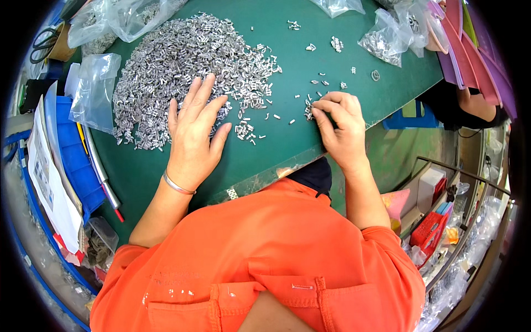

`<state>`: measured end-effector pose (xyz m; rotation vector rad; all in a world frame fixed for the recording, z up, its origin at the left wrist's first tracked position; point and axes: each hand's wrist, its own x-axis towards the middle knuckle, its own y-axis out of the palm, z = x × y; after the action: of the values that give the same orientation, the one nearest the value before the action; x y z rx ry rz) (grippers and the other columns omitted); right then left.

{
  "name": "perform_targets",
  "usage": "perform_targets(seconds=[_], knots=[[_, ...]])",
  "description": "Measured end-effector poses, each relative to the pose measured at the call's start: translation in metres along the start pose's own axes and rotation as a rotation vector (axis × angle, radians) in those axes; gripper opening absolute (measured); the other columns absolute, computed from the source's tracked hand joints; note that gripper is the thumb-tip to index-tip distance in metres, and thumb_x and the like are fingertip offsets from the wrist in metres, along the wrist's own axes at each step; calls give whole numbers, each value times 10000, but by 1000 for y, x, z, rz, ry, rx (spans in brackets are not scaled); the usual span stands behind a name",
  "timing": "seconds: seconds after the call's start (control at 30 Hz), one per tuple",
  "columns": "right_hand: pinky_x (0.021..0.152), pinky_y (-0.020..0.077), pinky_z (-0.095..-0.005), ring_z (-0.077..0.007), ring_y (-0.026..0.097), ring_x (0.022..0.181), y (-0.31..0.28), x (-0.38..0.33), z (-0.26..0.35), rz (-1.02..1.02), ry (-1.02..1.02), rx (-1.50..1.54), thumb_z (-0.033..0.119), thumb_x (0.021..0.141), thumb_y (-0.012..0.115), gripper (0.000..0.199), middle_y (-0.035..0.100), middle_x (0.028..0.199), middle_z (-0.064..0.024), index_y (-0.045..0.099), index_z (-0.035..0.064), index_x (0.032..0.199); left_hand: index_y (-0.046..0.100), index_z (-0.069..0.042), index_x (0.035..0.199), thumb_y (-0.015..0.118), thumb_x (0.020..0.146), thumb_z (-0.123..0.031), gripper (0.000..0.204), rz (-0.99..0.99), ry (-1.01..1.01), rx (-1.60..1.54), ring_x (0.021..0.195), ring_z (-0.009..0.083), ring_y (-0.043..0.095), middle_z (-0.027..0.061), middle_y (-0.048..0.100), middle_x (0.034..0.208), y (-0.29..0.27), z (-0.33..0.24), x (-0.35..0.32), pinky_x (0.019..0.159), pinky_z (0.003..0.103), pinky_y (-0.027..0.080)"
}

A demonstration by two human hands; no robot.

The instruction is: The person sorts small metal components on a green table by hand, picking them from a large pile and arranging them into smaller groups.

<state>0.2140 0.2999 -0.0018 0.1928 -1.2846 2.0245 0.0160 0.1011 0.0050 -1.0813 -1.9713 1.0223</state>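
A broad heap of small silvery metal parts [166, 61] lies on the green tabletop [310, 22]. My left hand [194, 130], with a metal bangle on its wrist, rests at the heap's near side, its fingers spread over the parts and holding nothing. To the right, near the table's front edge, my right hand [342, 124] has its thumb and index finger pinched together. A small cluster of the same metal parts [308, 108] shows at those fingertips, and the piece between them is mostly hidden. Loose parts [249, 130] are scattered between the hands.
Little groups of parts [337, 44] dot the table's right half. Clear plastic bags [95, 91] lie at the left and far right. Beyond the left edge are a blue tray [77, 149] and scissors [44, 44]. Another person's arm [478, 105] shows by pink and purple sheets [462, 41].
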Motion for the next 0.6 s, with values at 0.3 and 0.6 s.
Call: perform_targets(seconds=[0.3, 0.6], knots=[[728, 456, -395, -282, 583, 812, 2, 7, -1, -11, 99, -47, 75, 777, 755, 84, 616, 859, -75, 688, 58, 824, 621, -91, 1261, 720, 832, -108, 440, 0, -1, -12, 1466, 326, 324, 105, 410, 1555, -1, 0, 1, 1146, 601, 215], [713, 454, -415, -285, 588, 808, 3, 14, 24, 168, 95, -221, 65, 766, 720, 70, 588, 834, -72, 662, 69, 804, 627, -83, 1244, 726, 823, -104, 433, 2, -7, -20, 1465, 324, 327, 113, 407, 1555, -2, -1, 1, 1148, 595, 212]])
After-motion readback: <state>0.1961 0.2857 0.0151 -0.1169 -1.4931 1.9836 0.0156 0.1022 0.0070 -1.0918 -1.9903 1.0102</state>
